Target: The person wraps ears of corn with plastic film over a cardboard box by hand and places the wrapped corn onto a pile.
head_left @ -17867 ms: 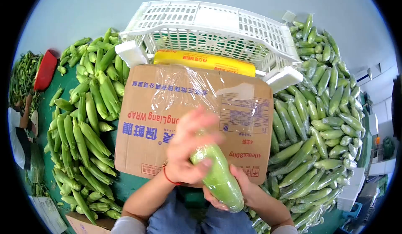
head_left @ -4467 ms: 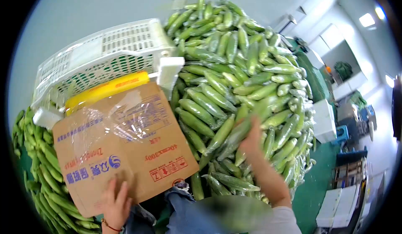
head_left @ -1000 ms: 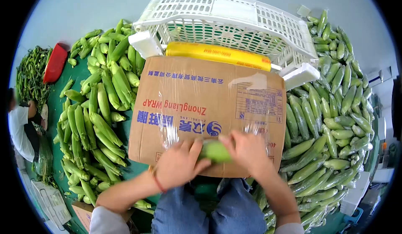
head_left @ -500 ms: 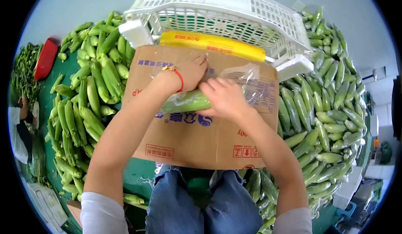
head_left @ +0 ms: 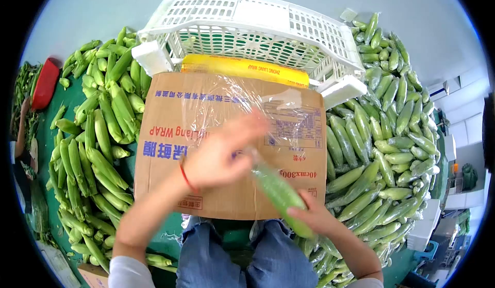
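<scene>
My right hand (head_left: 313, 212) grips the lower end of a green ear of corn (head_left: 278, 187) in clear plastic film, held slanted over the right front of the cardboard box. Near the ear's upper tip is my left hand (head_left: 219, 151), with a red string at the wrist. Motion smears its fingers, so I cannot tell whether they touch the ear. Clear plastic film (head_left: 221, 89) lies crumpled over the upper part of the printed cardboard box (head_left: 237, 198). Behind the box is a yellow roll of wrap (head_left: 247, 69).
A white plastic crate (head_left: 263, 10) stands behind the roll. Unwrapped corn ears (head_left: 103, 133) are heaped on the left, film-wrapped ears (head_left: 381, 154) on the right. At far left are a red scoop-like container (head_left: 45, 84) and another person's arm (head_left: 21, 125).
The corn ear has left the box middle and moved right and towards me in my right hand. My left hand has come nearer to me. The view has shifted slightly.
</scene>
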`<state>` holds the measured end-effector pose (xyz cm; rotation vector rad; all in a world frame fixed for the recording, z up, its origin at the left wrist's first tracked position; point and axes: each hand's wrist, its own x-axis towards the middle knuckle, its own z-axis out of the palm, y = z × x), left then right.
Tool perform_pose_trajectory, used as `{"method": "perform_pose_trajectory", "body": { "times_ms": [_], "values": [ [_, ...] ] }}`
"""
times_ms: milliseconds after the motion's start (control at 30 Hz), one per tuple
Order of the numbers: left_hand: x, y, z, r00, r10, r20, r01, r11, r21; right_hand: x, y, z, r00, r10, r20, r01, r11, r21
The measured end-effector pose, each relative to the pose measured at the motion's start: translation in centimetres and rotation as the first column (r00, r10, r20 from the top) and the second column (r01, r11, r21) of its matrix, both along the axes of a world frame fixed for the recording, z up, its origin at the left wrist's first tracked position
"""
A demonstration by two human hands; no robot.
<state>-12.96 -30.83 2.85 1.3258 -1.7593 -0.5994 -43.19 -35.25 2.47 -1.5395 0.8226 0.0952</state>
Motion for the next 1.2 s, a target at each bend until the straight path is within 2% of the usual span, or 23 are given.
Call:
{"method": "perform_pose_trajectory", "body": {
  "times_ms": [67, 100, 167, 200, 233, 300, 400, 433, 467, 500, 533, 600, 667, 700, 733, 767, 833, 967, 1000, 1067, 1100, 1133, 1200],
  "values": [
    [-3.6, 1.2, 0.5, 0.963, -0.056, 0.265, 0.085, 0.992, -0.098, 1.7, -0.1, 1.6, 0.942, -0.329, -0.068, 0.309, 0.768, 0.561],
    [-4.2, 1.0, -0.7, 0.957, 0.101, 0.273, -0.03, 0.967, -0.254, 2.4, -0.4, 1.4, 0.961, -0.277, -0.011, 0.18, 0.595, 0.783],
    [-4.0, 0.1, -1.7, 0.939, 0.163, -0.303, -0.248, 0.931, -0.268, 4.7, 0.6, 0.2, 0.908, -0.345, 0.237, -0.195, 0.153, 0.969],
    [-5.3, -0.3, -0.3, 0.637, 0.011, -0.771, -0.2, 0.968, -0.152, 6.3, 1.4, -0.5, 0.841, -0.427, 0.332, -0.399, -0.076, 0.914],
    [-6.6, -0.7, 1.1, 0.079, -0.12, -0.99, -0.202, 0.97, -0.133, 8.3, 2.4, -1.4, 0.773, -0.474, 0.421, -0.531, -0.12, 0.839],
    [-4.7, -0.2, 0.8, 0.035, -0.064, -0.997, -0.053, 0.996, -0.065, 11.1, 4.3, -2.5, 0.606, -0.583, 0.542, -0.748, -0.185, 0.638],
    [-2.4, 0.0, 0.5, 0.214, 0.421, -0.881, -0.237, 0.898, 0.371, 9.0, 2.5, 0.3, 0.823, -0.434, 0.367, -0.225, 0.346, 0.911],
    [-1.5, 0.2, -0.4, 0.209, 0.57, -0.794, -0.331, 0.806, 0.491, 8.0, 2.2, -0.9, 0.833, -0.459, 0.31, -0.147, 0.356, 0.923],
    [-1.3, 1.2, -1.7, 0.255, 0.559, -0.789, -0.421, 0.799, 0.429, 6.4, 1.0, -0.8, 0.912, -0.284, 0.296, -0.037, 0.661, 0.749],
    [-1.3, 2.6, -3.1, 0.257, 0.521, -0.814, -0.439, 0.813, 0.382, 6.1, 0.7, -0.9, 0.899, -0.105, 0.426, -0.003, 0.969, 0.246],
    [-1.1, 4.3, -4.0, 0.305, 0.505, -0.807, -0.368, 0.844, 0.389, 5.8, 0.7, -0.8, 0.905, 0.109, 0.412, 0.044, 0.938, -0.344],
    [-1.2, 6.8, -4.2, 0.312, 0.55, -0.775, -0.368, 0.822, 0.435, 4.9, 0.6, 2.7, 0.943, 0.139, 0.303, 0.04, 0.855, -0.516],
    [-1.5, 8.8, -4.6, 0.238, 0.598, -0.765, -0.246, 0.799, 0.548, 4.1, 0.3, 4.9, 0.836, 0.14, 0.531, 0.348, 0.612, -0.71],
    [-3.1, 9.4, -5.7, 0.165, 0.726, -0.667, -0.128, 0.687, 0.716, 3.8, -0.4, 5.9, 0.711, 0.166, 0.684, 0.447, 0.644, -0.621],
    [-2.6, 11.2, -5.6, 0.243, 0.674, -0.697, 0.304, 0.63, 0.715, 4.1, -1.4, 7.0, 0.573, 0.242, 0.783, 0.455, 0.7, -0.55],
    [-4.2, 12.1, -6.2, 0.308, 0.746, -0.59, 0.253, 0.534, 0.807, 5.6, -1.8, 7.2, 0.387, 0.274, 0.88, 0.456, 0.773, -0.441],
    [-5.2, 13.6, -6.6, 0.289, 0.8, -0.526, 0.529, 0.324, 0.784, 6.7, 0.0, 7.2, 0.373, -0.213, 0.903, 0.168, 0.973, 0.16],
    [-5.7, 14.4, -5.9, 0.527, 0.405, -0.748, 0.241, 0.772, 0.588, 5.9, -1.1, 6.0, 0.219, -0.287, 0.932, 0.22, 0.946, 0.24],
    [-3.3, 14.0, -2.3, 0.804, 0.347, -0.483, 0.362, 0.358, 0.86, 5.7, -1.9, 5.5, 0.115, -0.379, 0.918, 0.3, 0.895, 0.331],
    [-7.5, 10.2, 1.6, 0.892, 0.165, -0.42, 0.09, 0.847, 0.524, 5.7, -3.0, 4.6, -0.124, -0.529, 0.84, 0.406, 0.745, 0.529],
    [-8.6, 8.2, 2.0, 0.956, 0.103, -0.273, 0.012, 0.921, 0.389, 6.3, -1.5, 5.3, -0.156, -0.617, 0.771, 0.541, 0.599, 0.59],
    [-10.0, 5.8, 1.5, 0.991, 0.068, -0.113, -0.041, 0.974, 0.225, 6.3, 0.7, 3.5, 0.007, -0.646, 0.763, 0.635, 0.593, 0.496],
    [-11.7, 3.6, 3.6, 0.994, -0.069, 0.087, 0.036, 0.942, 0.334, 5.1, 3.4, -0.7, 0.257, -0.707, 0.658, 0.771, 0.561, 0.302]
  ]
}}
